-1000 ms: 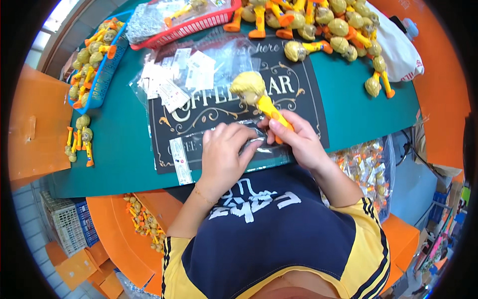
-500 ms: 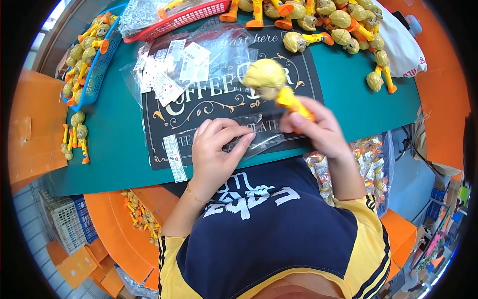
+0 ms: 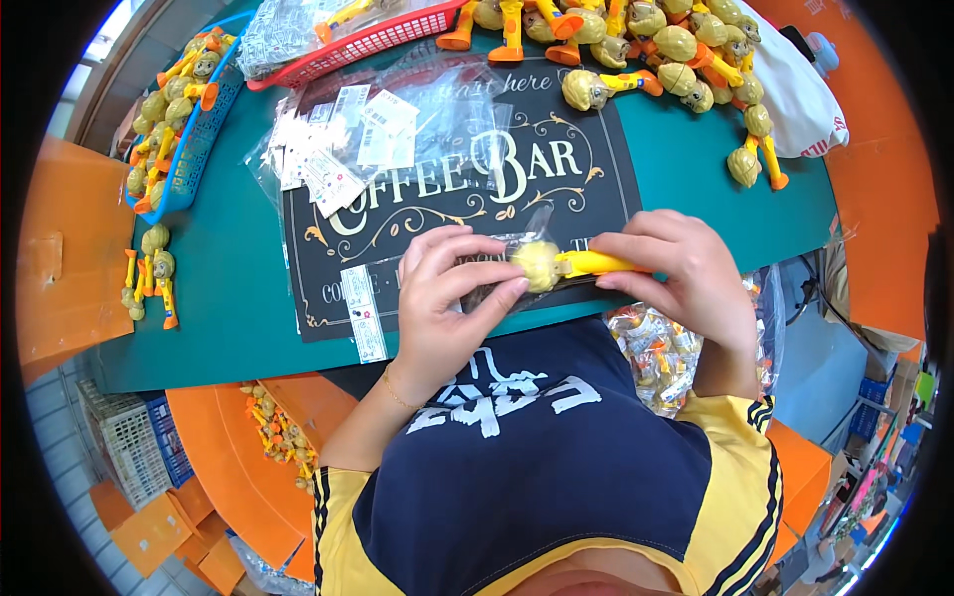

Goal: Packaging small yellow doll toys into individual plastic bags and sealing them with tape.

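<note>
left hand (image 3: 437,298) pinches clear bag (image 3: 533,232), right hand (image 3: 688,273) grips figure (image 3: 584,264), labels (image 3: 374,145) lying beyond.

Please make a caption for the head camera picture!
Left hand holding a clear bag, right hand holding a toy figure.

Yellow, golden-headed doll (image 3: 586,263); black mat (image 3: 608,134) patterned in cream and gold; green worktop (image 3: 715,214); red far basket (image 3: 368,43), blue left basket (image 3: 191,171); navy shirt (image 3: 556,457), dark-striped yellow sleeves (image 3: 723,447).
</note>
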A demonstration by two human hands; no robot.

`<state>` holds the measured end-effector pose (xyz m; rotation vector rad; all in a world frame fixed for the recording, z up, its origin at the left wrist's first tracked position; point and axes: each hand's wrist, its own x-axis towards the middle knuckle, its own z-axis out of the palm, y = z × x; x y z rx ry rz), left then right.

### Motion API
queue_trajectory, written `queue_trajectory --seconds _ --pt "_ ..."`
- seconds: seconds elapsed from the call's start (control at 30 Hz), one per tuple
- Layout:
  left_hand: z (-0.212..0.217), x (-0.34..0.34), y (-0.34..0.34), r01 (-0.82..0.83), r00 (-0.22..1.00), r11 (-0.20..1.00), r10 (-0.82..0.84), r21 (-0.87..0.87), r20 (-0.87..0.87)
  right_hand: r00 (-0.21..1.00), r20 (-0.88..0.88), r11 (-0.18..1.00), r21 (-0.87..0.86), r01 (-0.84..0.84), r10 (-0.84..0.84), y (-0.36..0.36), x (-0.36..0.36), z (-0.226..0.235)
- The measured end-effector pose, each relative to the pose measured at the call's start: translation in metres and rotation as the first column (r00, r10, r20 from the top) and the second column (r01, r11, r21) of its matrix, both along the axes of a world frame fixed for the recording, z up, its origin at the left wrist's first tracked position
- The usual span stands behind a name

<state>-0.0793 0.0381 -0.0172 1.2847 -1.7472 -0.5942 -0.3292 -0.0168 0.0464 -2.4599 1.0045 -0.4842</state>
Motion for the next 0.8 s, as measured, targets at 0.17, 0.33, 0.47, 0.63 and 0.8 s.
queue_trajectory --seconds 0.17,0.33,0.47,0.63,0.8 --pt "0.008 0.008 -0.004 0.076 0.989 0.996 -0.071 -0.038 0.130 0.995 0.095 0.999 0.015 -0.034 0.032 -0.008 0.007 -0.018" --pt "0.035 0.027 -0.009 0.185 0.935 0.954 -0.245 0.238 0.255 0.992 0.127 0.999 0.045 -0.013 0.007 -0.005 0.002 -0.026" --pt "0.052 0.045 -0.026 0.247 0.911 0.823 -0.377 0.512 0.165 0.990 0.139 0.999 0.047 -0.018 0.011 -0.005 0.005 -0.024" --pt "0.055 0.049 -0.058 0.320 0.911 0.502 -0.397 0.803 -0.114 0.987 0.154 0.998 0.045 -0.047 0.040 -0.008 0.008 -0.027" --pt "0.031 0.034 -0.071 0.493 0.868 0.445 -0.303 0.747 -0.392 0.984 0.167 0.997 0.040 -0.069 0.062 -0.013 0.014 -0.025"
